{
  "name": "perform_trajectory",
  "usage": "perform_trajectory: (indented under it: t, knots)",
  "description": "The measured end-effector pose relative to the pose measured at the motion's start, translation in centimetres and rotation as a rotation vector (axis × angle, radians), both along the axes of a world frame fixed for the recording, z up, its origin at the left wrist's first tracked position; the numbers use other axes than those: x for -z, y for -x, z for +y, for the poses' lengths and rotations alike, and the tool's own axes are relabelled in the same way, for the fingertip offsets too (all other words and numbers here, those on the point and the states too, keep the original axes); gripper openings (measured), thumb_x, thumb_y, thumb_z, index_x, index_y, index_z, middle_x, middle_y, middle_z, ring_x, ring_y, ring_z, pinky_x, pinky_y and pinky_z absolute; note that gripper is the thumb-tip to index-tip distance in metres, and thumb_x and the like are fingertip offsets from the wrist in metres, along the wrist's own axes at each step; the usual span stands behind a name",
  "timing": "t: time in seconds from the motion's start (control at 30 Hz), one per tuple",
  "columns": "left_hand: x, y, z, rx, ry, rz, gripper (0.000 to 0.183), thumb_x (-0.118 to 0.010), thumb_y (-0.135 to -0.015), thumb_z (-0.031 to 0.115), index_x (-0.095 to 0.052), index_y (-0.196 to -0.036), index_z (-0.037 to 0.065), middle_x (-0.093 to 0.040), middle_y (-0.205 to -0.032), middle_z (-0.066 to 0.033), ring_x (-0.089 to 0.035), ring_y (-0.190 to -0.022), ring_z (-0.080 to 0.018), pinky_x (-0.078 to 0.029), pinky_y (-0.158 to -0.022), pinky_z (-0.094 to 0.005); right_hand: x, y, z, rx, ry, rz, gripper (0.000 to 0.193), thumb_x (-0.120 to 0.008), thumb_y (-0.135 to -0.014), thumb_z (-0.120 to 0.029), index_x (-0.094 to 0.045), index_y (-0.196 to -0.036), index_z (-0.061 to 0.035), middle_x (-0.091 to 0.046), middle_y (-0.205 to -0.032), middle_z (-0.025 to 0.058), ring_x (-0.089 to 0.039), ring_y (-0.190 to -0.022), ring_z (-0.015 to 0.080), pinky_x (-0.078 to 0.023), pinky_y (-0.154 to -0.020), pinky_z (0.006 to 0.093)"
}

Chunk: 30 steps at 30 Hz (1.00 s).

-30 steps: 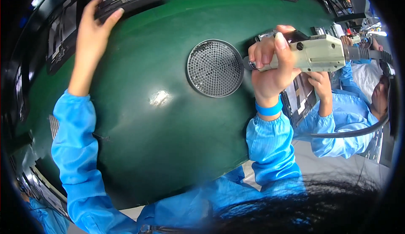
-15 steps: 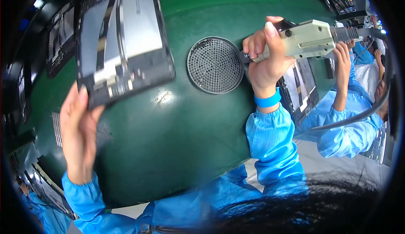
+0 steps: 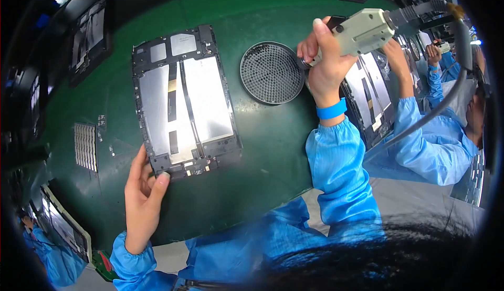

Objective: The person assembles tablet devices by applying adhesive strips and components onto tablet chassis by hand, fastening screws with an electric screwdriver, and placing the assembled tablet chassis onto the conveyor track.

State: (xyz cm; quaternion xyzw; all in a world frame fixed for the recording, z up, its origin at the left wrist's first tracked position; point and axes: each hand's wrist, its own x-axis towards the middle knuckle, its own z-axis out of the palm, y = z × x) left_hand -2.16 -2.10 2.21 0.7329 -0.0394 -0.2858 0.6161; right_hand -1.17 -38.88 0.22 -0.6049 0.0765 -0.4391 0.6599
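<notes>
Currently, in the head view, the left hand (image 3: 142,204) has its fingers (image 3: 136,170) pinched on the near left corner of a black-and-silver panel (image 3: 210,102), above the green counter (image 3: 252,191), left of a round perforated dish (image 3: 270,73); the right hand (image 3: 331,73) curls its fingers round a pale corded tool (image 3: 367,32).

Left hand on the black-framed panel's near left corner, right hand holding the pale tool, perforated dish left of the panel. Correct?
No: the head view shows the perforated dish right of the panel. The left hand is on the panel's near left corner and the right hand holds the pale tool.
</notes>
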Motion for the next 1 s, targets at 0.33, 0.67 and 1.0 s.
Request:
perform_trajectory:
  t: [0.33,0.67,1.0]
  knots:
    - [-2.4,-6.9,6.4,0.084,-0.675,-0.865,0.034,-0.069,-0.089,0.006,-0.064,-0.123,0.001,-0.063,-0.109,-0.0165,-0.061,-0.096,-0.0314,-0.049,-0.086,-0.0355,-0.3,0.8,0.9,-0.172,-0.06,-0.149,0.044,-0.056,-0.098,-0.036,-0.054,-0.123,0.0007,-0.038,-0.063,-0.0027,-0.037,-0.056,0.0086,-0.036,-0.055,0.028]
    - [-0.5,-9.5,11.7,0.163,-0.599,-0.903,0.031,-0.079,-0.082,0.015,-0.071,-0.11,0.006,-0.06,-0.111,-0.0108,-0.06,-0.104,-0.0296,-0.048,-0.09,-0.0368,-1.4,2.3,6.0,-0.224,-0.053,-0.169,0.042,-0.046,-0.103,-0.035,-0.052,-0.122,0.0025,-0.038,-0.056,-0.0016,-0.038,-0.052,0.0092,-0.037,-0.055,0.0277]
    - [0.9,-10.5,11.6,0.166,-0.308,-0.548,0.018,-0.08,-0.082,0.011,-0.07,-0.093,0.001,-0.067,-0.084,-0.0056,-0.063,-0.079,-0.0159,-0.05,-0.075,-0.0297,-1.2,2.0,11.3,-0.315,-0.064,-0.184,0.042,-0.047,-0.101,-0.035,-0.051,-0.121,0.0014,-0.039,-0.057,-0.0012,-0.036,-0.05,0.009,-0.037,-0.052,0.0278]
